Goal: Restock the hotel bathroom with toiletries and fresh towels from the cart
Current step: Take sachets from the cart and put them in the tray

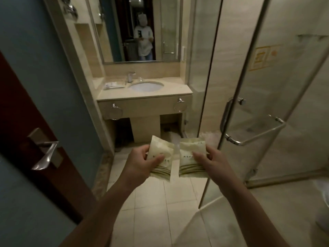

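Observation:
My left hand (140, 163) grips a pale green toiletry packet (161, 154) by its left edge, thumb across its front. My right hand (210, 162) holds a matching second packet (191, 150) by its right side. Both packets are held side by side, a little apart, at waist height above the tiled floor. Ahead stands the beige vanity counter (170, 94) with a white oval sink (146, 86) and a chrome tap (130, 76). A small tray with white items (114, 85) lies left of the sink.
A dark red door with a metal lever handle (44, 150) stands open at my left. The glass shower door (249, 122) with a chrome handle is ajar on the right. A mirror (140, 29) above the counter reflects a person. Two towel rings (180, 106) hang on the vanity front.

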Tool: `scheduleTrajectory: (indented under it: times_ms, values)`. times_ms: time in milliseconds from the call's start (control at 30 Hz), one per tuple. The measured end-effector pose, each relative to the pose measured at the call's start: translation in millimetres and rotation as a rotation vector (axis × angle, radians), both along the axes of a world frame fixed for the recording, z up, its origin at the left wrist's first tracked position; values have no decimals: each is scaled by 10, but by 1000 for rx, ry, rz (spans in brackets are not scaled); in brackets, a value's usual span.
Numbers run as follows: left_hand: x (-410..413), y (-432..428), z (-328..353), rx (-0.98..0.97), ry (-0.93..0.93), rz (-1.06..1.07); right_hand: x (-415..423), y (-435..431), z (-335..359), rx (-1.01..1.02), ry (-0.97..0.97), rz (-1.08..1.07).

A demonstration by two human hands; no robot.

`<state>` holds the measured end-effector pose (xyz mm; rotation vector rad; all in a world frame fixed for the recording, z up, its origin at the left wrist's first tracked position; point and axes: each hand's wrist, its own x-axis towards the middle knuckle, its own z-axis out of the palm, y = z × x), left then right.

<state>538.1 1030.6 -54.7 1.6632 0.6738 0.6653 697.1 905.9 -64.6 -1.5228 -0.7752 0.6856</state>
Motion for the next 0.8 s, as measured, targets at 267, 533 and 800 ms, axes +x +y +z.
scheduleTrajectory:
  times_ms: [267,533,800]
  values:
    - [487,1529,-67,-33,1,51,528,1502,48,-39,14,95]
    - [858,2829,-178,-87,23,100,1020,2794,30,-66,-39,108]
    - [1099,3952,-322,-95,23,276,1485,4131,-218,-70,-57,164]
